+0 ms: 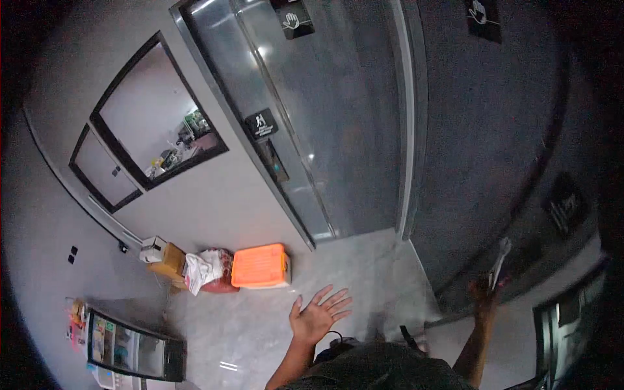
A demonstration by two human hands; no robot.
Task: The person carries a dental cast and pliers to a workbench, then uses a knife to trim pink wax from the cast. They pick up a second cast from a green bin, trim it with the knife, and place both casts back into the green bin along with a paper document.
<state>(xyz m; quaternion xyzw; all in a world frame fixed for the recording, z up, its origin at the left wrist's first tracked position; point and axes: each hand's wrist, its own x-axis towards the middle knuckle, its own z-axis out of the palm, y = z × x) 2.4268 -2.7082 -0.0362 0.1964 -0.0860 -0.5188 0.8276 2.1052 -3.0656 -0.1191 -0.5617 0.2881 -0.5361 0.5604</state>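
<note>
I see a pale, elongated object [500,261] on the right side of the view, in front of the dark wall [484,162]; too blurred to identify. My right hand [482,289] has its fingers closed around the lower end, object sticking upward. My left hand [315,318] is empty, palm up, fingers spread, over the pale floor [344,266]. Beyond it on the floor: orange-lidded bin [260,265], white cloth [205,268] on a red bag [226,279] just beside it, then a cardboard box [168,261]. Glass-fronted cabinet [133,350] at lower left.
</note>
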